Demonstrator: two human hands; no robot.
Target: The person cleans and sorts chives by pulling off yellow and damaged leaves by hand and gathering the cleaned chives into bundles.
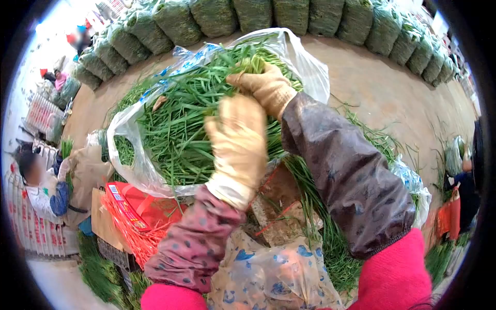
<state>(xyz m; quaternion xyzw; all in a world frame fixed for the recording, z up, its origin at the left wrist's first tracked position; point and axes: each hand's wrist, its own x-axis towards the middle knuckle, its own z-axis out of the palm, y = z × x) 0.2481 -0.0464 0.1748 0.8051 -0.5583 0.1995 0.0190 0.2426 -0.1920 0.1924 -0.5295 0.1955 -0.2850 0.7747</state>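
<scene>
Long green leafy stalks [181, 124] fill an open clear plastic bag [126, 175] in front of me. My right hand [266, 88], in a tan glove, is closed around a bunch of stalks [251, 64] whose pale ends stick up over the bag. Just left of and below it is my left hand [237, 137], also gloved, blurred by motion over the leaves. Its fingers are smeared, so whether it grips anything does not show. More stalks hang down beside my right sleeve [346, 165].
Filled bags [253, 15] stand in a curved row at the back. Red plastic ties [134, 217] lie on a board at lower left. Another person [44, 191] sits at the far left holding greens. An orange item [448, 217] is at the right.
</scene>
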